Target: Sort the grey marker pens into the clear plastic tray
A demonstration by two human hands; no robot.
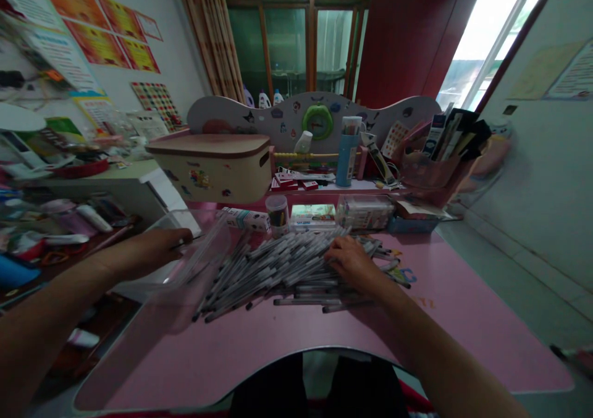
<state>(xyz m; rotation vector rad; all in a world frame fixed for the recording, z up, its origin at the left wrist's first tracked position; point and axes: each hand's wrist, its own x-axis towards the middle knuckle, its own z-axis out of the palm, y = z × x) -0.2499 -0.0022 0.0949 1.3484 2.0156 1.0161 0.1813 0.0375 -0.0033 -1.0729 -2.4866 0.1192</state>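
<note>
A big heap of clear-barrelled pens (278, 263) with dark ends lies across the pink desk. My left hand (162, 251) is closed over a clear plastic box (204, 251) left of the heap; a thin dark pen end (178, 245) sticks out from its fingers. A few pens show inside the box, which is see-through and slightly blurred. On the heap's right part rests my right hand (349, 260), fingers curled and pressed together at the pens; exactly which pen it grips is partly hidden.
Behind the heap stand a pen cup (277, 214), a white-green box (313, 215) and a clear case (365, 211). A lidded cream bin (213, 174) and a blue cylinder (347, 158) are on the shelf. The pink desk (454, 319) has a curved front edge.
</note>
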